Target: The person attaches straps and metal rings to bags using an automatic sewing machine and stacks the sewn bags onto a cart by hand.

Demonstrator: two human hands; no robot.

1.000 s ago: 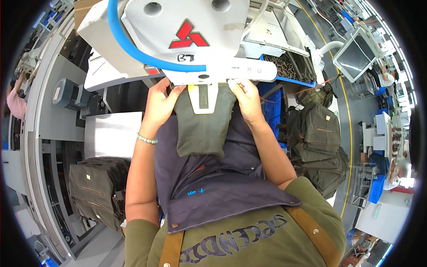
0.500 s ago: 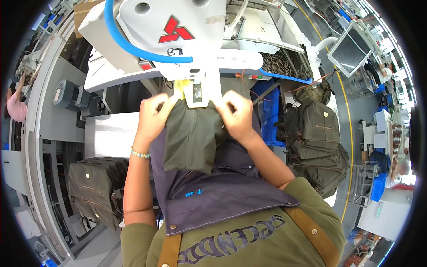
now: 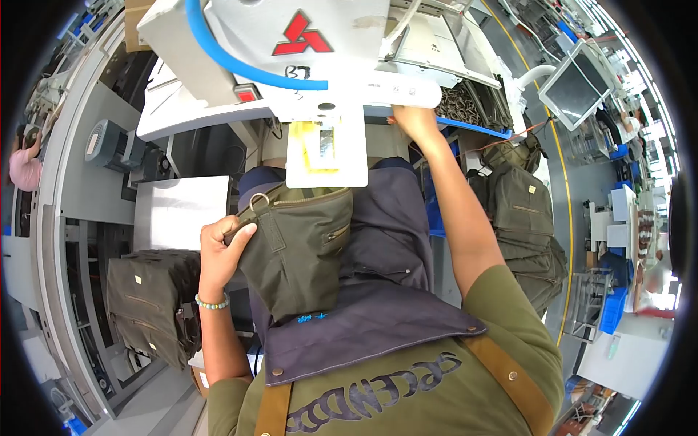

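Observation:
My left hand (image 3: 224, 256) is closed on the upper left edge of a dark green fabric bag (image 3: 298, 251), near a metal ring. The bag hangs over my apron (image 3: 385, 225), with a zipper along its top and a short one on its side. Just above it, the white plate (image 3: 294, 171) of the sewing machine (image 3: 254, 36) has a window with yellow edging. My right hand (image 3: 414, 120) reaches up to the table's front edge, beside the blue tray; its fingers are partly hidden under the machine head.
Dark green bags are piled at the left (image 3: 153, 309) and at the right (image 3: 523, 218). A blue tray (image 3: 472, 130) of metal pieces lies behind my right hand. A screen (image 3: 576, 86) stands at the upper right. A person in pink (image 3: 26, 168) is far left.
The bag has come down off the machine plate and turned, showing its ring and zippers. My left hand moved down with it. My right hand let go and moved up to the table edge.

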